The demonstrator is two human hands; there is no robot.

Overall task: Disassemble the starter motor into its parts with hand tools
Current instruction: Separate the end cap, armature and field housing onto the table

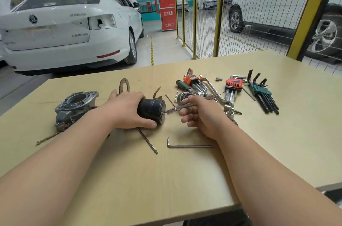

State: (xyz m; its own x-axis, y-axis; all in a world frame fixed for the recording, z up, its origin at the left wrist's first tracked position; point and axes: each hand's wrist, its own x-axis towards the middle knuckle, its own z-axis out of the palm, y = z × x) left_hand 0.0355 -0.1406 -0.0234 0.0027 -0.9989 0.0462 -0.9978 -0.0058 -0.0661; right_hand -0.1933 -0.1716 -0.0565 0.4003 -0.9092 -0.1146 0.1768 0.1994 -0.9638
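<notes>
A black cylindrical starter motor body (152,110) lies on its side in the middle of the beige table (129,179). My left hand (127,110) grips it from above and behind. My right hand (201,114) pinches a slim silver tool (175,109) whose tip meets a small screw on the cylinder's right end face. The grey cast aluminium nose housing (75,109) lies apart at the left. A brown flat ring plate (124,85) sits behind my left hand.
A long through-bolt (147,140) and an L-shaped hex key (187,145) lie in front of the hands, another bolt (47,138) at left. Hex key sets (196,82), (233,85), (262,92), a green-handled screwdriver (182,85) and a ratchet wrench (215,89) crowd the right. Wire fencing and cars stand beyond.
</notes>
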